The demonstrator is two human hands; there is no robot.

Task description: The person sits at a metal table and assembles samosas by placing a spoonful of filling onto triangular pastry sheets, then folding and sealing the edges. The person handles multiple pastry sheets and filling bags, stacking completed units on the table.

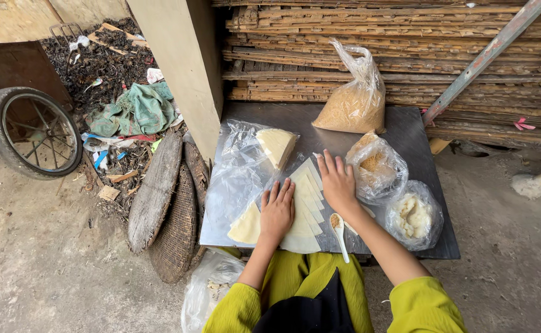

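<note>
I see a dark counter (418,148) carrying, at the back, a large bag (353,102) of brown crumbs. Right of my hands lie a smaller crumb bag (378,166) and a bag of white lumps (413,216). A clear plastic sheet (236,179) on the left holds a wrapper stack (276,146). My left hand (278,213) and right hand (337,183) lie flat, fingers spread, gripping nothing, on fanned pale wrappers (307,213). A small spoon (338,231) rests beside them.

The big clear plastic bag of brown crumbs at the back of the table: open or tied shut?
Open. The clear plastic bag of brown crumbs stands upright, its loose neck gaping, with no knot visible.
</note>
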